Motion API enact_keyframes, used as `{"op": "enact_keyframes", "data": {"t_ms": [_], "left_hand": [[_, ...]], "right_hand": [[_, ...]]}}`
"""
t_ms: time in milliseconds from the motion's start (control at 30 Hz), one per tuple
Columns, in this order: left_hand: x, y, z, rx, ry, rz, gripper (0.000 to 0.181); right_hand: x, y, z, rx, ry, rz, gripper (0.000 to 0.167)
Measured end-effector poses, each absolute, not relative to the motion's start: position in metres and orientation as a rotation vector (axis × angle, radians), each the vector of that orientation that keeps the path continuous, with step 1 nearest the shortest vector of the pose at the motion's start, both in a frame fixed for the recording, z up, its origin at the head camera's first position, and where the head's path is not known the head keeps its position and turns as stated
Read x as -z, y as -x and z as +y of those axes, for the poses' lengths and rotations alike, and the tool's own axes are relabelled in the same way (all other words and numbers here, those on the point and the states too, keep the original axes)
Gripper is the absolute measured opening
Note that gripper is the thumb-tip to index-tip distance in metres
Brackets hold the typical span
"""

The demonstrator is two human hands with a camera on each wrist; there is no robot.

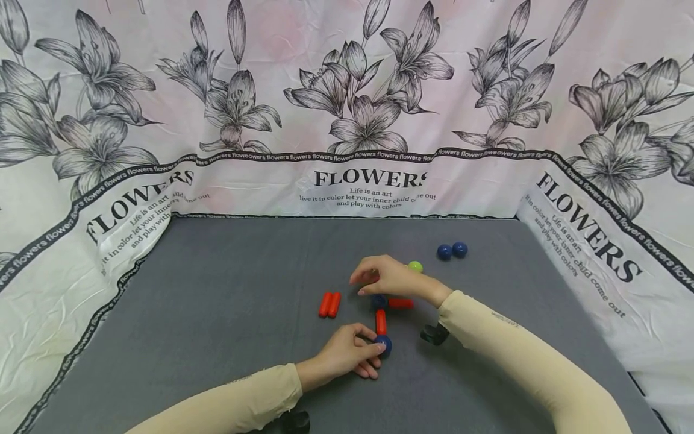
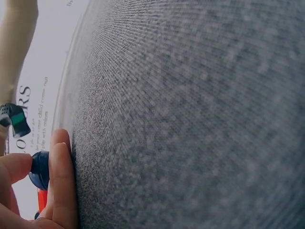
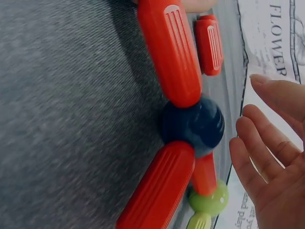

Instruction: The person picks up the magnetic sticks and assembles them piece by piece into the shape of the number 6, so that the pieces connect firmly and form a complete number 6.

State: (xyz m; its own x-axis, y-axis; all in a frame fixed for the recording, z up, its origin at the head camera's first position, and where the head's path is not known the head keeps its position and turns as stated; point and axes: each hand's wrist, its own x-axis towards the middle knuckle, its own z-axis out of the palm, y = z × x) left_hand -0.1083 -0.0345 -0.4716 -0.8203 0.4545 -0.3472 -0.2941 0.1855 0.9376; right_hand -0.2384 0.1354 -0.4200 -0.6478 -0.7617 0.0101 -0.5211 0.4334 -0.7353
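Note:
My left hand [image 1: 343, 352] pinches a blue ball [image 1: 385, 345] between thumb and fingers, low on the grey table. From that ball a red rod [image 1: 381, 322] runs to a second blue ball [image 3: 193, 125]. Two more red rods meet this second ball; one red rod [image 3: 157, 191] slants away to the side. The other, a red rod [image 3: 205, 174], leads to a light green ball [image 3: 209, 198], where a green rod [image 3: 199, 221] shows. My right hand [image 3: 276, 157] hovers beside the second ball, fingers apart and holding nothing.
Two loose red rods [image 1: 329, 304] lie side by side left of the joined pieces. Farther back on the right sit two blue balls [image 1: 452, 251]. Flower-printed cloth [image 1: 368, 187] rises behind the grey table [image 1: 228, 301] and along both sides.

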Motion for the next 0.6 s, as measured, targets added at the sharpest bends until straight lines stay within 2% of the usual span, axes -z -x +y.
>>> {"op": "enact_keyframes", "data": {"t_ms": [600], "left_hand": [[0.469, 0.108, -0.036, -1.695, -0.142, 1.878, 0.031]], "right_hand": [[0.425, 0.247, 0.094, 0.832, 1.224, 2.317, 0.024]]}}
